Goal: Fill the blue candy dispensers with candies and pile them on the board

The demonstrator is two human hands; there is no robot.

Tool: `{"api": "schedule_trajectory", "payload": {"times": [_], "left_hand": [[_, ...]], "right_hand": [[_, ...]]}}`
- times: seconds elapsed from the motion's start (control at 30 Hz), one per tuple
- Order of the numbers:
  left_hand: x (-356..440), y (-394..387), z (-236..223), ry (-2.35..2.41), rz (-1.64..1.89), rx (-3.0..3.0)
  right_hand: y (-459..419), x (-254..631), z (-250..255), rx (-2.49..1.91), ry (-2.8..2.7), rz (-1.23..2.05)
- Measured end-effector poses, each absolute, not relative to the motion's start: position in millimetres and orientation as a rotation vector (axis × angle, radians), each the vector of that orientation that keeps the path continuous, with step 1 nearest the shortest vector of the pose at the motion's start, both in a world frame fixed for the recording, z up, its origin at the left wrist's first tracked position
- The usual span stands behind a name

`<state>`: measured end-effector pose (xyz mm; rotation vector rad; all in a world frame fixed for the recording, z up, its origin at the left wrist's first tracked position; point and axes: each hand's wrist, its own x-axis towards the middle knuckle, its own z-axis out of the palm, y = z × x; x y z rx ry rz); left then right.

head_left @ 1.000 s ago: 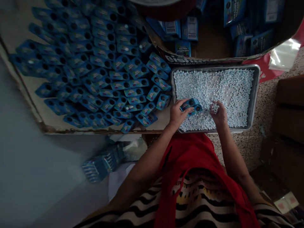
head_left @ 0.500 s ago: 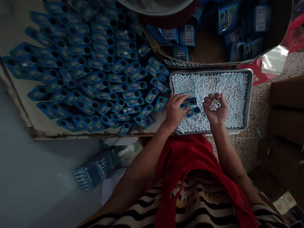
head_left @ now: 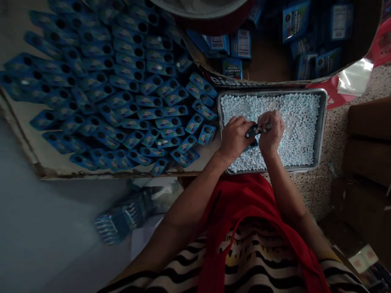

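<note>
My left hand (head_left: 234, 138) grips small blue boxes (head_left: 252, 131) over a metal tray (head_left: 322, 134) full of small white candies (head_left: 299, 122). My right hand (head_left: 270, 132) is turned palm down and closed against the boxes' open end; earlier it cupped a handful of the white candies. Another blue box (head_left: 253, 143) peeks out under the hands on the candies. Both hands touch each other above the tray's near left part.
Many open blue boxes (head_left: 122, 101) lie in rows on a cardboard sheet (head_left: 45, 160) to the left. A large carton (head_left: 275, 77) with blue packages stands behind the tray. A stack of flat blue packs (head_left: 122, 219) lies lower left. Brown boxes (head_left: 369, 138) stand to the right.
My right hand scooped white candies from the tray, turned palm up with them, then flipped over onto the blue boxes. My left hand tilted the boxes toward it.
</note>
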<state>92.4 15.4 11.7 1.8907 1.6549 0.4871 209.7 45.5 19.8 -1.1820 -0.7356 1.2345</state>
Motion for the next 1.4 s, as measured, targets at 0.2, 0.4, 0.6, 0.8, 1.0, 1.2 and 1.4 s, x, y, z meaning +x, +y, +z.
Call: {"api": "schedule_trajectory", "payload": {"times": [0.2,0.4,0.6,0.8,1.0,1.2,1.4], "left_hand": [[83,19,6,1.659,0.444,1.91],[76,14,-9,1.684,0.53,1.835],[68,-3,-19,1.809,0.698,1.698],[31,-58,11,2.021,0.826,1.604],[0,-152,6,2.298,0.639,1.433],[5,-151,-60,2.294,0.586,1.295],[39,-127,-36,2.251,0.744,1.495]], "right_hand": [[66,237,2,-1.083,-0.094,1.557],[49,290,-23,-1.292,0.306,1.53],[12,308,-42,-1.531,0.031,1.486],[8,343,-41,-1.535,0.02,1.703],[0,371,-29,-1.452,0.121,1.859],[-5,330,-13,-1.274,0.131,1.923],[1,302,0,-1.346,0.13,1.77]]}}
